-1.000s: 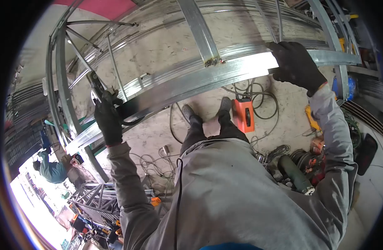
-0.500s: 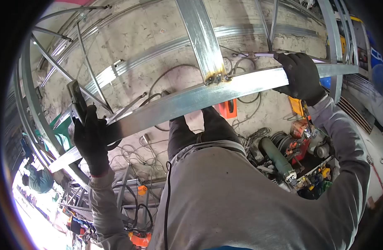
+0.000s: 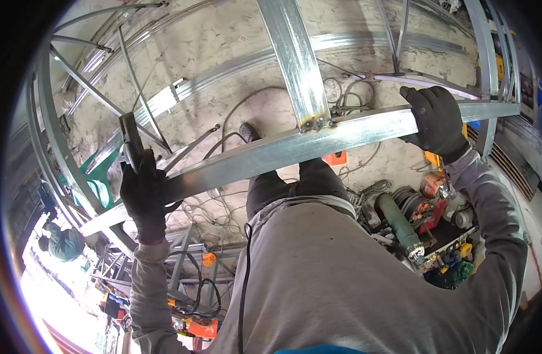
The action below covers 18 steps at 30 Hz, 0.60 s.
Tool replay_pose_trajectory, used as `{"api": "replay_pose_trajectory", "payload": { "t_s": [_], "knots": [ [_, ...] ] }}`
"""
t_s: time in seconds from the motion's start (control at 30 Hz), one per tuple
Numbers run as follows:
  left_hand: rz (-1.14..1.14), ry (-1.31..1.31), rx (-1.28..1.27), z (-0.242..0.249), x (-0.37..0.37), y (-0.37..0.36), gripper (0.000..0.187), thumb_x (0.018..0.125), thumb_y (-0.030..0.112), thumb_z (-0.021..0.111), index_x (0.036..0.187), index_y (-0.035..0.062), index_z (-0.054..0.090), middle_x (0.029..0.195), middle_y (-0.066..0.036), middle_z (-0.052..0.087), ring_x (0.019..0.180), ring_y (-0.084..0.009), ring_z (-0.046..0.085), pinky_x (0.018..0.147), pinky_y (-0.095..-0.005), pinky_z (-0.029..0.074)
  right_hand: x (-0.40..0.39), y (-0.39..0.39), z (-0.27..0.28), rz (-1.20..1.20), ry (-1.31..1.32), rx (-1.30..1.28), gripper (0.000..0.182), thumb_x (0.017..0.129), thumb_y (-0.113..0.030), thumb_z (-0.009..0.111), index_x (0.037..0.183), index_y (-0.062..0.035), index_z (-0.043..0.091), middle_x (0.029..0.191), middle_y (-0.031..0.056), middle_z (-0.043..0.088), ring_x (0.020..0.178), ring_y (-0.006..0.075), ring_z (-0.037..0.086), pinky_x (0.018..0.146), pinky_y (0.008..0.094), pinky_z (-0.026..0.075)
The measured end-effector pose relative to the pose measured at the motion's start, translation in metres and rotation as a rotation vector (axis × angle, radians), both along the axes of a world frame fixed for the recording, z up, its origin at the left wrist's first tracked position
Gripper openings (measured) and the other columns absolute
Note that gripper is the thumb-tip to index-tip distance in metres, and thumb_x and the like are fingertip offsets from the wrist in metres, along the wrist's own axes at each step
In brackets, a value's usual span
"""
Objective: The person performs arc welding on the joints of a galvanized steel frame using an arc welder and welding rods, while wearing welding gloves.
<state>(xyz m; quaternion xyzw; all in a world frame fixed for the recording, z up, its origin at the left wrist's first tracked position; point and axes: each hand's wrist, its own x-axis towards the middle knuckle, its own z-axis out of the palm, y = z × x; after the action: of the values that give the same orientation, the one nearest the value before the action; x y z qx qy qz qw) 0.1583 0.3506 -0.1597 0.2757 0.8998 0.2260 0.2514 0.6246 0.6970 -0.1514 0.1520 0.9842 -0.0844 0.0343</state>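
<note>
A shiny rectangular steel tube [image 3: 247,159] runs across in front of me, with an upright steel tube [image 3: 291,56] joined to it at a dark, scorched weld [image 3: 316,124]. My right hand [image 3: 437,121], in a black glove, is wrapped over the tube to the right of this weld. At the tube's left part is my left hand [image 3: 143,197], also gloved in black. Its fingers are closed round a dark, long-jawed tool [image 3: 130,140] like a welding electrode holder, which points up. Part of the left grip is hidden behind the glove.
Thin steel braces [image 3: 135,82] and side tubes [image 3: 47,124] of the frame stand left. Cables [image 3: 215,215] lie on the floor. Below right are a green cylinder [image 3: 401,227] and several tools. A green plastic chair [image 3: 100,180] and another person [image 3: 64,241] are at left.
The view has shifted, so the frame and both hands appear further right and slightly lower. More of my shoe shows behind the tube. Both hands stay at about the same places along it.
</note>
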Motion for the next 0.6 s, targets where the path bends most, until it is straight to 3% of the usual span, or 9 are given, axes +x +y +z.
{"api": "replay_pose_trajectory", "payload": {
  "t_s": [0.07,0.1,0.17,0.27,0.3,0.33,0.4,0.43,0.6],
  "knots": [
    [-0.155,0.111,0.069,-0.002,-0.003,-0.003,0.023,0.105,0.018,0.061,0.121,0.0044,0.071,0.088,-0.004,0.069,0.071,-0.01,0.067,0.059,-0.0254,0.052,-0.001,-0.002,0.002,-0.029,-0.031,-0.029,0.08,0.077,-0.062,0.076,0.132,-0.0056,0.056,0.094,0.0127,0.062,0.082,0.034,0.059,0.076,0.0479,0.046],
    [0.125,-0.246,0.178,0.0,0.001,0.001,0.023,0.104,0.013,0.06,0.124,0.0046,0.069,0.094,-0.004,0.069,0.076,-0.0095,0.068,0.06,-0.0252,0.052,0.001,-0.004,0.002,-0.03,-0.017,-0.016,0.08,0.077,-0.062,0.076,0.132,-0.0056,0.056,0.094,0.0127,0.062,0.082,0.034,0.059,0.076,0.0479,0.046],
    [0.019,-0.234,0.271,-0.031,-0.017,-0.022,0.03,0.102,0.014,0.062,0.128,0.0008,0.063,0.096,-0.007,0.07,0.08,-0.0123,0.067,0.06,-0.0281,0.053,0.006,-0.003,-0.004,-0.011,0.017,0.004,0.082,0.073,-0.058,0.079,0.131,-0.0043,0.058,0.092,0.013,0.061,0.082,0.0344,0.058,0.076,0.0483,0.046],
    [-0.689,0.883,-0.384,-0.02,-0.011,-0.008,0.035,0.099,0.021,0.065,0.126,-0.0011,0.062,0.092,-0.013,0.072,0.074,-0.0207,0.068,0.059,-0.0335,0.053,0.01,-0.003,-0.01,-0.032,-0.044,0.054,0.072,0.072,-0.051,0.08,0.126,-0.0045,0.064,0.088,0.0131,0.062,0.081,0.0339,0.058,0.074,0.0487,0.045],
    [-0.403,0.601,-0.226,-0.021,-0.006,-0.003,0.034,0.098,0.023,0.065,0.124,0.0013,0.063,0.086,-0.014,0.071,0.069,-0.0226,0.066,0.058,-0.0342,0.052,-0.002,-0.005,0.005,-0.045,-0.095,0.054,0.068,0.074,-0.051,0.079,0.122,-0.0047,0.065,0.087,0.013,0.063,0.079,0.033,0.06,0.073,0.048,0.046],
    [-0.148,0.301,-0.049,-0.019,-0.001,0.002,0.032,0.098,0.024,0.065,0.123,0.0037,0.064,0.08,-0.014,0.069,0.064,-0.0245,0.065,0.057,-0.035,0.052,-0.002,-0.004,0.0,-0.071,-0.055,0.036,0.076,0.071,-0.063,0.078,0.116,-0.0038,0.066,0.081,0.0134,0.066,0.077,0.0334,0.064,0.076,0.0465,0.047],
    [-0.274,0.265,0.064,-0.003,0.006,0.013,0.016,0.094,0.017,0.064,0.107,0.0066,0.065,0.096,-0.018,0.065,0.069,-0.0319,0.069,0.059,-0.0418,0.055,-0.004,-0.007,0.008,-0.089,-0.041,0.007,0.073,0.074,-0.065,0.076,0.114,-0.0048,0.066,0.078,0.0131,0.066,0.075,0.0332,0.065,0.073,0.0465,0.048],
    [0.2,-0.254,0.171,0.007,0.016,0.029,0.011,0.095,0.017,0.065,0.099,0.0068,0.066,0.095,-0.014,0.062,0.068,-0.0268,0.068,0.058,-0.0388,0.055,-0.004,-0.008,0.012,-0.076,0.008,0.027,0.073,0.074,-0.065,0.077,0.114,-0.0052,0.066,0.079,0.0131,0.066,0.074,0.0332,0.065,0.072,0.0465,0.048],
    [-0.247,0.156,0.267,-0.023,-0.006,0.009,0.023,0.098,0.025,0.065,0.093,0.0027,0.065,0.068,-0.006,0.061,0.06,-0.0173,0.064,0.055,-0.034,0.049,0.004,-0.014,0.014,-0.045,0.142,0.107,0.075,0.074,-0.067,0.077,0.114,-0.0052,0.066,0.079,0.0125,0.066,0.074,0.0328,0.066,0.072,0.0474,0.05]
  ]
}}
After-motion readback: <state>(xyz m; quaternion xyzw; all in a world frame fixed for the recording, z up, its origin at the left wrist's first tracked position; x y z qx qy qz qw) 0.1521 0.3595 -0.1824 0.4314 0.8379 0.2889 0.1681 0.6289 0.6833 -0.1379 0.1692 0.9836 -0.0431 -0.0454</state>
